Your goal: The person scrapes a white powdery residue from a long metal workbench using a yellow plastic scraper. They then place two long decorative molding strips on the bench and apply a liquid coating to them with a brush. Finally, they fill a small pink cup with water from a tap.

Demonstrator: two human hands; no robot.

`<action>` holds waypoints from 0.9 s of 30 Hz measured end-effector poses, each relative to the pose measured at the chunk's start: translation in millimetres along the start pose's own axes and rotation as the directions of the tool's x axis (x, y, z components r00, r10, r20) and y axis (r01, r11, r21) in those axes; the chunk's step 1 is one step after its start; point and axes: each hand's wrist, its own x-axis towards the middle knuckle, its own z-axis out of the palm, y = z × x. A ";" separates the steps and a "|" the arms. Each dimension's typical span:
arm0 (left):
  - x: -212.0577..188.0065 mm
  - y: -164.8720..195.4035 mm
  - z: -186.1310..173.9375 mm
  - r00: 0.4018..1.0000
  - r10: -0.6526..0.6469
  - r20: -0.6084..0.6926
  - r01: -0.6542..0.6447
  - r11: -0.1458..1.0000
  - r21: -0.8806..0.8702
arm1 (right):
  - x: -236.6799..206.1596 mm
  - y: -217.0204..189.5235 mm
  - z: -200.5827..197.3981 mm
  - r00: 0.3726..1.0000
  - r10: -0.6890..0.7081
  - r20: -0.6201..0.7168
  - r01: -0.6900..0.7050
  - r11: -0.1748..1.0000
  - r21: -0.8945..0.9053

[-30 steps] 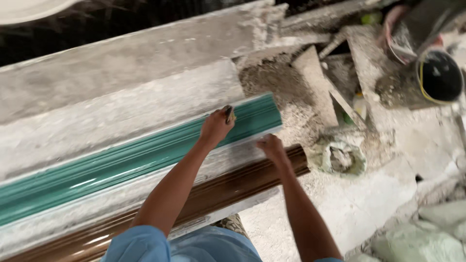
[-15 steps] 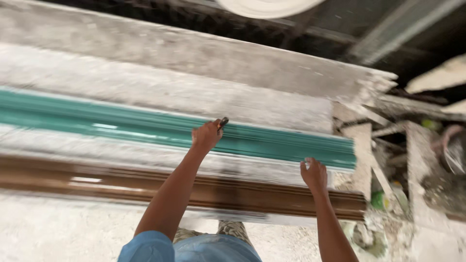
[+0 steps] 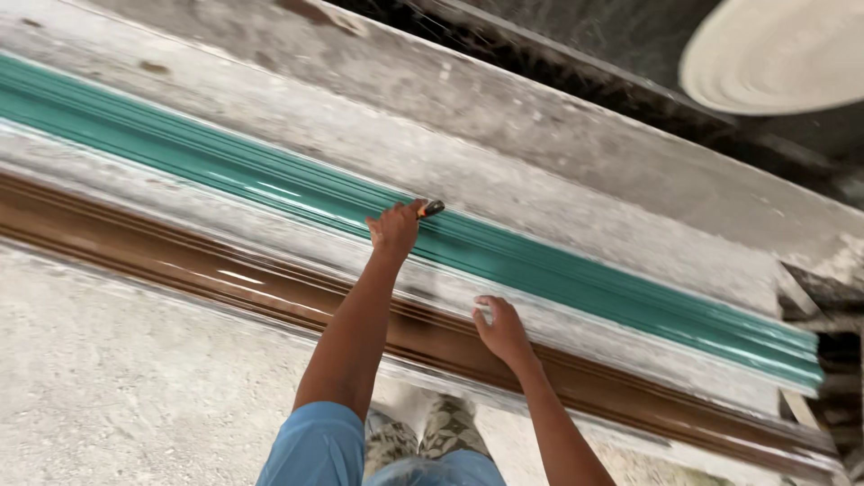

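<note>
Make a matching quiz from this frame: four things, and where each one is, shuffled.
Things:
1. left hand
2. right hand
3. teal moulding
4. pale round disc

Places:
A. top right corner of the view
B. on the plaster-caked strip between the teal and brown mouldings
C. on the teal moulding, gripping a small orange-and-black tool
D. lying lengthwise, on the far side of the brown moulding

Pairs: 1-C, 2-B, 3-D, 4-A
</note>
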 end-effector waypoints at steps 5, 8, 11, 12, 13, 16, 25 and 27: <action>24.4 -93.5 -39.2 0.996 -0.049 0.073 0.046 0.998 0.044 | 43.9 -73.3 66.1 0.990 0.002 0.141 0.002 0.999 -0.032; 43.7 -153.8 -60.3 0.996 -0.065 0.058 0.061 0.996 0.069 | 72.9 -102.8 105.9 0.990 -0.015 0.141 0.019 0.999 -0.026; 69.7 -217.2 -84.2 0.993 -0.086 0.080 0.080 0.994 0.074 | 110.5 -131.7 141.1 0.992 -0.015 0.125 0.015 1.000 0.001; 78.5 -240.7 -93.1 0.991 -0.088 0.104 0.080 0.994 0.080 | 122.0 -144.6 152.2 0.993 -0.021 0.115 0.021 1.000 0.008; 85.6 -266.0 -102.0 0.994 -0.072 0.077 0.065 0.994 0.087 | 128.5 -157.1 167.9 0.993 -0.020 0.114 0.019 1.000 0.015; 109.1 -341.9 -134.0 0.998 -0.049 0.035 0.044 0.992 0.121 | 155.7 -207.1 210.3 0.994 -0.001 0.110 0.001 1.000 0.001; 167.7 -525.4 -221.6 0.994 -0.095 0.051 0.084 0.980 0.179 | 226.2 -375.3 303.8 0.972 -0.090 0.218 0.131 0.974 -0.185; 181.5 -566.5 -240.1 0.992 -0.103 0.076 0.088 0.980 0.177 | 235.0 -393.7 320.7 0.978 -0.029 0.206 0.082 0.964 -0.252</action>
